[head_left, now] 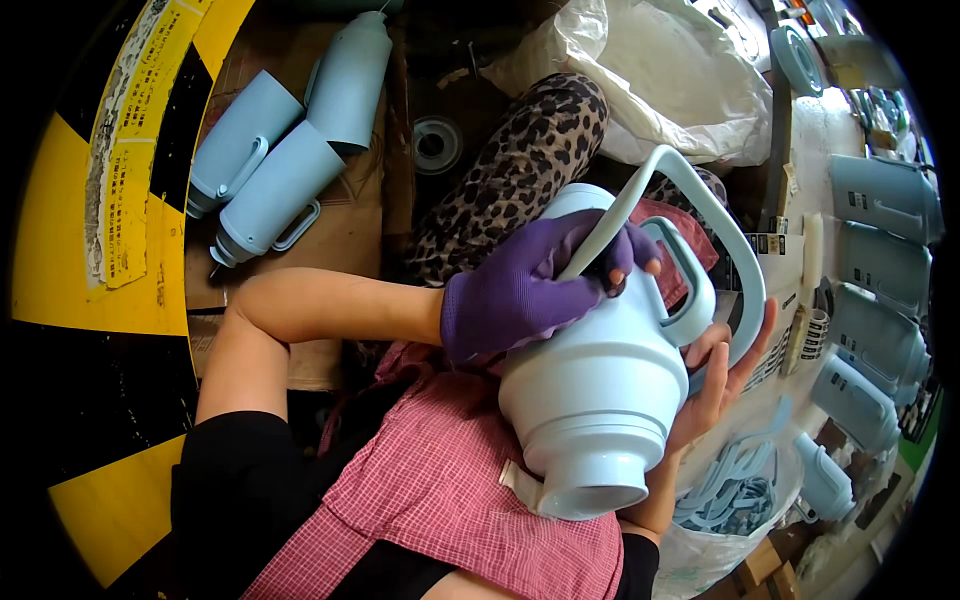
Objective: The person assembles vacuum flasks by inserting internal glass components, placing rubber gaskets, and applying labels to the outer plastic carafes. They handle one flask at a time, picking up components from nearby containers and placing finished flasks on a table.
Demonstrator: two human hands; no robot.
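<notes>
A light-blue thermos jug casing (600, 385) lies tilted across my lap, its narrower open neck toward me. My left hand (530, 280), in a purple glove with bare fingertips, is closed around one end of the pale curved carrying handle (740, 250), against the casing. On the far right side, my bare right hand (718, 385) has the other arm of that handle between its thumb and fingers; part of the hand is hidden behind the casing. A fixed side grip (692, 300) stands out from the casing between my hands.
Several blue casings (285, 190) lie on cardboard (345, 240) at the left. A white sack (690, 80) stands ahead. On the right, a bag (725, 550) holds loose handles (735, 485) beside a bench (800, 270) and a row of blue jugs (880, 260). Yellow-black striped panel (90, 290) borders the left.
</notes>
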